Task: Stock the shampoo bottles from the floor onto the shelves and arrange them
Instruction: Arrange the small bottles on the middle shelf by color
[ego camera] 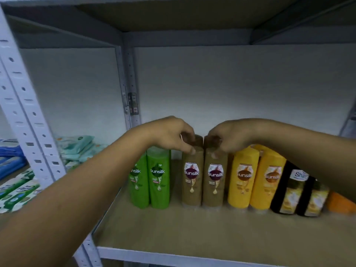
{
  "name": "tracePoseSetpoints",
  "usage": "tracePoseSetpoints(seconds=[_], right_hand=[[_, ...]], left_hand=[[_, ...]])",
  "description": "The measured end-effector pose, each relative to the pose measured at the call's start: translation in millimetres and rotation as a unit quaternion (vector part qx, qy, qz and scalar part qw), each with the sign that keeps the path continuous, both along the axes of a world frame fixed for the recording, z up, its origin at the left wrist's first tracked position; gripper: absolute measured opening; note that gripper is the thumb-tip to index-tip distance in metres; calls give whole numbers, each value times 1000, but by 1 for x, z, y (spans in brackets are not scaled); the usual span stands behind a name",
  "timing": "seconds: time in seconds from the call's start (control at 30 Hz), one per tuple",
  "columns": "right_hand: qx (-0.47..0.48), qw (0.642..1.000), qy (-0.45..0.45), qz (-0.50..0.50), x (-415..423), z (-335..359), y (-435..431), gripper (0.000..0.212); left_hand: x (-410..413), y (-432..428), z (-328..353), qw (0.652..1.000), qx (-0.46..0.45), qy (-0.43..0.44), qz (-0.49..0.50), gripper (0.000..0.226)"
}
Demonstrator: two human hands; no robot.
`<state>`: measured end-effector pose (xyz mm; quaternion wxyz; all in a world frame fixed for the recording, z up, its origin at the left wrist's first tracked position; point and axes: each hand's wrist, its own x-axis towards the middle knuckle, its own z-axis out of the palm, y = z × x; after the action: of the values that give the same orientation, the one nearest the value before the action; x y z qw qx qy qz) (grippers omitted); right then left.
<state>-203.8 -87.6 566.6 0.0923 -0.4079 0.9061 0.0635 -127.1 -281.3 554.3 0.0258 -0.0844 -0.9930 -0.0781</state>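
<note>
Two brown Sunsilk shampoo bottles stand upright side by side on the shelf board [212, 232]. My left hand [171, 133] grips the dark cap of the left brown bottle [192, 182]. Over the cap of the right brown bottle [215, 182] my right hand [229, 135] holds on the same way. Left of them stand two green Sunsilk bottles [152, 182]. To the right are two yellow Sunsilk bottles [254, 180], leaning slightly left, then two black-capped bottles [296, 195] partly hidden by my right forearm.
An orange object [339, 203] lies at the far right of the shelf. A perforated metal upright [28, 120] divides this bay from the left bay, where packets of wipes [77, 147] and green-and-white packs [17, 191] lie. Another shelf board hangs overhead.
</note>
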Motion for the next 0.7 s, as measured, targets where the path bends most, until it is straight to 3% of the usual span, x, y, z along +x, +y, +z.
tracePoseSetpoints(seconds=[0.17,0.43,0.6,0.7], right_hand=[[2,1000,17,16,-8,-26,2,52],[-47,998,31,24,-4,-31,0,47],[-91,996,9,12,-8,-17,3,49],[-130,990,59,-5,-20,-8,0,49]], left_hand=[[-15,21,-21,999,-45,-19,-24,52],[-15,11,-23,998,-60,5,-16,46],[-19,6,-7,1000,12,-3,8,48],[-34,4,0,998,29,40,33,44]])
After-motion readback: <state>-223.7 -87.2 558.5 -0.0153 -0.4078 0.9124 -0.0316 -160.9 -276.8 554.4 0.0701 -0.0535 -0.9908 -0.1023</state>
